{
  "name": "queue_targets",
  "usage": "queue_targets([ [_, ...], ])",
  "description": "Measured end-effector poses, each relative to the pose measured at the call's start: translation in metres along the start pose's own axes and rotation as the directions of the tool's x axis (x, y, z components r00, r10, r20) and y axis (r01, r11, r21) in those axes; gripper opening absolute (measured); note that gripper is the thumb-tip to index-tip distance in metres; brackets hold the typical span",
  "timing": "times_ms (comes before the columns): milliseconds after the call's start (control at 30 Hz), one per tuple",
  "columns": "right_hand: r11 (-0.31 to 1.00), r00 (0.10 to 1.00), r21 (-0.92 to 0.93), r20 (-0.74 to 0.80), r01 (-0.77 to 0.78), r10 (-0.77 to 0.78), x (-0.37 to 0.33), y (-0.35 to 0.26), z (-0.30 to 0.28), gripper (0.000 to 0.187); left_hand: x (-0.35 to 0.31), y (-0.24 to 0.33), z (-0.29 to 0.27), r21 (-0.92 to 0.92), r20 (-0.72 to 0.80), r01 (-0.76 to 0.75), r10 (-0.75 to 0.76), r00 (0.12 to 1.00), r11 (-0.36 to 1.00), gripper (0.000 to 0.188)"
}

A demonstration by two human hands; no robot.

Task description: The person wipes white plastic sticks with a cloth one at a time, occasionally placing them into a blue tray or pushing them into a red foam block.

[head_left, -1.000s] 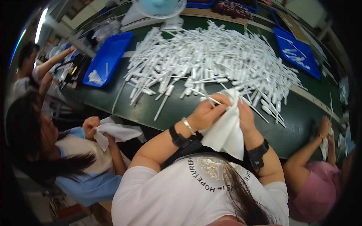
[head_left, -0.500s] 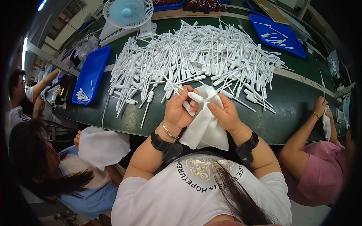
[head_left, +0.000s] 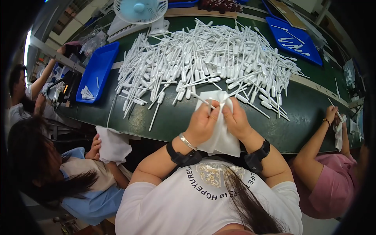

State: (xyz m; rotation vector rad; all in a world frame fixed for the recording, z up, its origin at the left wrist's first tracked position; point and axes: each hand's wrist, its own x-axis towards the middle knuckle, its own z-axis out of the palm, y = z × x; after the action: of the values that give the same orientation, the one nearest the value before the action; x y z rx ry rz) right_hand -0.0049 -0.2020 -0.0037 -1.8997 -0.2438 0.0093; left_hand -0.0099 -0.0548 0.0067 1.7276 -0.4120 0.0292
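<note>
Together my left hand [head_left: 201,123] and right hand [head_left: 236,120] gripped a soft white cloth [head_left: 220,133] around a light, thin plastic dropper [head_left: 203,101], best pinched mid-stem.

I wear a white short-sleeved T-shirt [head_left: 196,203] with dark lettering curved around a pale emblem, and my long dark hair falls down its front. My left hand [head_left: 201,123] has a thin silver bracelet [head_left: 187,143] and a black wristband [head_left: 182,157]. My right hand [head_left: 236,119] has a matching black wristband [head_left: 256,156].
</note>
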Motion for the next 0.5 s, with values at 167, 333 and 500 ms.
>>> queue_targets([
  [167, 0.997, 0.998, 0.080, -0.059, 0.016, -0.011, -0.003, 0.000, 0.001, 0.022, 0.000, 0.017, -0.015, -0.359, -0.080, -0.012, -0.018, 0.997, 0.933, 0.012],
  [333, 0.979, 0.983, 0.135, -0.121, 0.155, -0.139, 0.002, 0.013, 0.001, 0.018, 0.036, 0.028, -0.079, -0.703, -0.261, -0.173, -0.024, 0.965, 0.690, 0.014],
  [500, 0.980, 0.991, 0.165, -0.099, 0.107, -0.092, 0.008, 0.010, 0.001, 0.018, 0.092, 0.021, -0.204, 0.038, -0.518, -0.268, 0.248, 0.818, 0.963, 0.012],
])
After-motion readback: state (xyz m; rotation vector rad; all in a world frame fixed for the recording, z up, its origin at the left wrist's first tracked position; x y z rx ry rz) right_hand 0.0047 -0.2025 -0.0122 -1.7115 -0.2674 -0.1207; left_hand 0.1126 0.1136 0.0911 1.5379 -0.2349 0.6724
